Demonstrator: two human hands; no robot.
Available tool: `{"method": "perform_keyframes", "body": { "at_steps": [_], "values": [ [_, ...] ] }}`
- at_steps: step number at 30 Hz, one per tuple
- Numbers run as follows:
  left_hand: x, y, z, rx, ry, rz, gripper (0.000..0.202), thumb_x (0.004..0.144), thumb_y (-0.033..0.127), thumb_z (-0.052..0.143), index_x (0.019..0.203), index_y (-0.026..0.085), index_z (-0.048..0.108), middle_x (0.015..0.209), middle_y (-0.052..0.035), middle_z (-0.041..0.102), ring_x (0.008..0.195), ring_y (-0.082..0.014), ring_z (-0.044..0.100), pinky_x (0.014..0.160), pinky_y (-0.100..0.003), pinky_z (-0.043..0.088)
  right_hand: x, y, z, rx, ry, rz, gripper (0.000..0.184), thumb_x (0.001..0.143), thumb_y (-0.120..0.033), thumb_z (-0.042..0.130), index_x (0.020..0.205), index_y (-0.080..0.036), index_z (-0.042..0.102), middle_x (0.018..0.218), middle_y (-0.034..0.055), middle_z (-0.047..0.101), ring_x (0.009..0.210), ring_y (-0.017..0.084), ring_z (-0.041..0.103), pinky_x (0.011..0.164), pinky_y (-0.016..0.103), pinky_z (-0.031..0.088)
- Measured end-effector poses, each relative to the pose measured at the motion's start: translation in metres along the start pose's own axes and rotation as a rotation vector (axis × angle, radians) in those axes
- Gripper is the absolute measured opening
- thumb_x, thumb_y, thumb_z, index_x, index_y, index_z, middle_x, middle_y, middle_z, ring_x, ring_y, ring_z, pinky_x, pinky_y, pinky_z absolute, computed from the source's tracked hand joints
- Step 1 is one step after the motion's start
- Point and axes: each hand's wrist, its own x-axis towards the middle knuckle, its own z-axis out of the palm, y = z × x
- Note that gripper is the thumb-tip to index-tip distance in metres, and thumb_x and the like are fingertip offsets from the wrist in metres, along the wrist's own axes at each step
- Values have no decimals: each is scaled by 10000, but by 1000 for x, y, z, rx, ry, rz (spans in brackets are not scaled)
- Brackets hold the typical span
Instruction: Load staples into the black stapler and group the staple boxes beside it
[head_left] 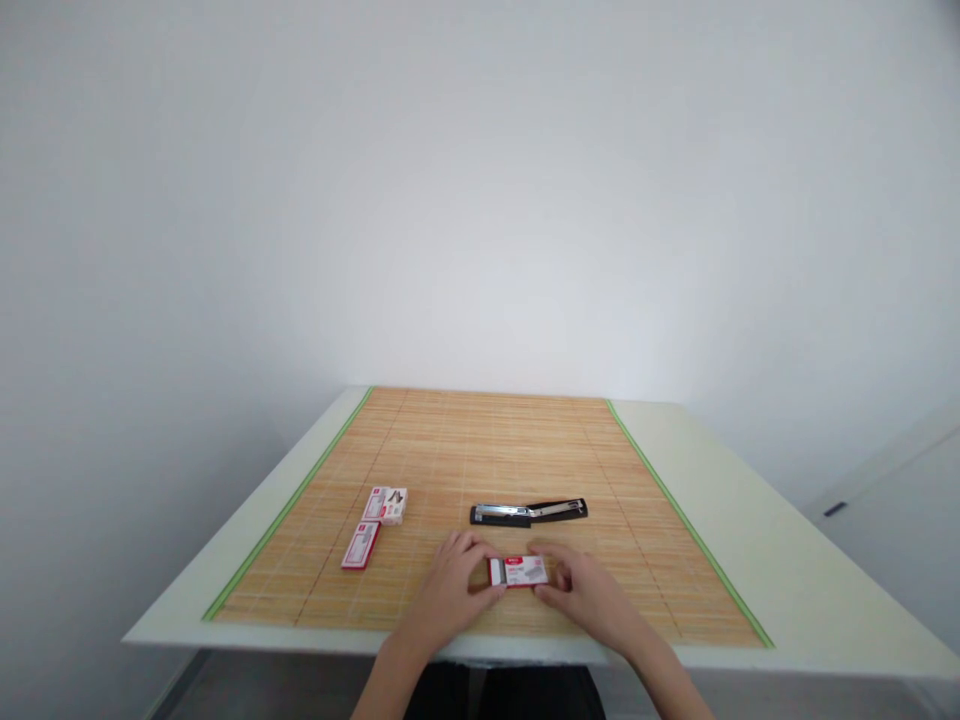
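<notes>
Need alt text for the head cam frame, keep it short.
The left hand and right hand hold a red-and-white staple box near the front of a bamboo mat on a pale table. An opened stapler lies beyond it; a second box and third box lie left.

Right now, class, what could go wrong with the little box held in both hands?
The little box is pinched at its ends by the left hand and right hand; it may slip. The stapler lies opened just behind the hands; a knuckle might bump it.
</notes>
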Motion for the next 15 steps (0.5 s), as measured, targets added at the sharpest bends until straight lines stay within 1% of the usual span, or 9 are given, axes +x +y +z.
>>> {"method": "perform_keyframes", "body": {
  "at_steps": [1, 3, 7, 9, 12, 13, 15],
  "values": [
    [-1, -1, -2, 0, 6, -1, 294, 841, 306, 762, 1129, 322, 702, 1165, -20, 630, 1142, -254, 548, 996, -389, 436, 2, -2, 2, -59, -2, -5, 475, 835, -315, 714, 1303, -252, 669, 678, -44, 590, 636, 142, 541, 598, 260, 316],
    [-2, -4, -3, -1, 19, -8, 278, 849, 304, 748, 1123, 308, 703, 1154, -26, 632, 1131, -253, 552, 988, -386, 442, 3, -5, 5, -108, 9, -13, 418, 845, -314, 705, 1259, -260, 701, 687, -38, 602, 645, 146, 549, 603, 264, 310],
    [-4, -7, -2, 15, 57, -7, 271, 833, 299, 740, 1100, 284, 700, 1145, -43, 628, 1123, -263, 558, 986, -399, 457, 4, 0, 5, -53, 11, -8, 418, 846, -338, 710, 1255, -251, 702, 650, -48, 568, 622, 150, 528, 603, 263, 315],
    [-6, -6, 0, 49, 113, -9, 355, 809, 306, 757, 1153, 281, 674, 1206, -56, 611, 1164, -279, 544, 1020, -427, 445, 6, 2, 6, 2, 10, -16, 484, 830, -340, 728, 1299, -241, 669, 649, -56, 555, 623, 155, 526, 606, 264, 329],
    [-8, -3, 3, 109, 206, -32, 507, 801, 339, 768, 1278, 280, 605, 1341, -74, 560, 1257, -303, 497, 1090, -471, 397, 13, -5, 7, 90, 44, -53, 625, 825, -329, 732, 1420, -244, 562, 676, -68, 550, 639, 158, 530, 616, 261, 358],
    [-9, -3, 4, 124, 221, -37, 547, 802, 347, 768, 1313, 281, 584, 1375, -78, 544, 1282, -309, 481, 1108, -481, 380, 16, -9, 7, 96, 52, -67, 635, 828, -319, 726, 1433, -250, 546, 685, -70, 553, 645, 159, 534, 619, 260, 364],
    [-10, -1, 4, 142, 207, -32, 625, 784, 359, 788, 1360, 290, 555, 1417, -79, 522, 1317, -317, 457, 1133, -493, 355, 21, -20, 6, 53, 51, -89, 580, 831, -299, 717, 1392, -263, 577, 691, -67, 567, 649, 159, 547, 619, 260, 361]
  ]
}}
